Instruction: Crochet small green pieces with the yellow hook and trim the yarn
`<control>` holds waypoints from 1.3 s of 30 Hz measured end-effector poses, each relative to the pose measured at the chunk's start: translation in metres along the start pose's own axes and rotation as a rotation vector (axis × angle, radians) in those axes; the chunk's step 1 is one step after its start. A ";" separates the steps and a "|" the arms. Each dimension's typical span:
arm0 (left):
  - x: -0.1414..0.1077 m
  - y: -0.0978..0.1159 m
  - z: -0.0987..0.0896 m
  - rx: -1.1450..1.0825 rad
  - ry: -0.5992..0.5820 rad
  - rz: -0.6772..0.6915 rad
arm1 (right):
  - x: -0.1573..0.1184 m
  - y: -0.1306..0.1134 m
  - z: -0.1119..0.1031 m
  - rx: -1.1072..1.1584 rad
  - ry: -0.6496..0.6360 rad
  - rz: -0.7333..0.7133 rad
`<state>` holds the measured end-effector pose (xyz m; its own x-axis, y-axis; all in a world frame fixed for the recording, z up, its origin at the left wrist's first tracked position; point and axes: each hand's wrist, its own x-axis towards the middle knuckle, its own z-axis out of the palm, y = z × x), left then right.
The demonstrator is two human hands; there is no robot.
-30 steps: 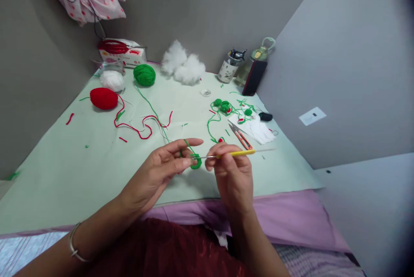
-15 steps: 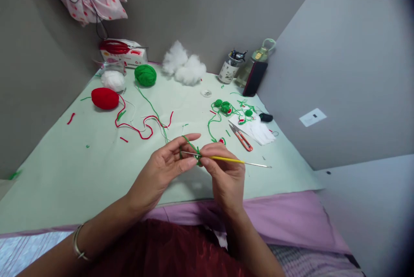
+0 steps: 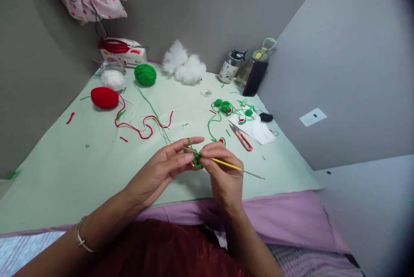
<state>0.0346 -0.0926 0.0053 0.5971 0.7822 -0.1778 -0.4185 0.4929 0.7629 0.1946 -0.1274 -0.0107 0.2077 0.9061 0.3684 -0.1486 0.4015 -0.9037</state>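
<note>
From here, the left hand point(image 3: 163, 167) pinches the small green crochet piece point(image 3: 197, 159) above the table point(image 3: 106, 169), yarn looped over its raised forefinger. The right hand point(image 3: 226, 177) clasps the yellow-handled hook point(image 3: 226, 164) (a silver bangle point(image 3: 80, 236) circles the left wrist), its fingertips touching the green work.

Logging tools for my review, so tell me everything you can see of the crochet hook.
The crochet hook has a slim yellow middle grip and bare, silvery, metal-looking shafts at both ends. The right hand pinches it near the grip's left end. It slants down to the right, above the table; its free right end shows a small tip. The other end reaches over the small green crochet piece towards the left hand; whether it touches those fingers is unclear.
</note>
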 end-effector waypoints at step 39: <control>-0.002 -0.001 0.006 0.437 0.196 0.313 | 0.007 0.008 0.008 0.214 0.216 0.161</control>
<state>0.0381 -0.0966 0.0088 0.3350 0.9421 0.0178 -0.2086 0.0557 0.9764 0.1869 -0.1163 -0.0136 0.3617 0.9203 0.1494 -0.3908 0.2952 -0.8719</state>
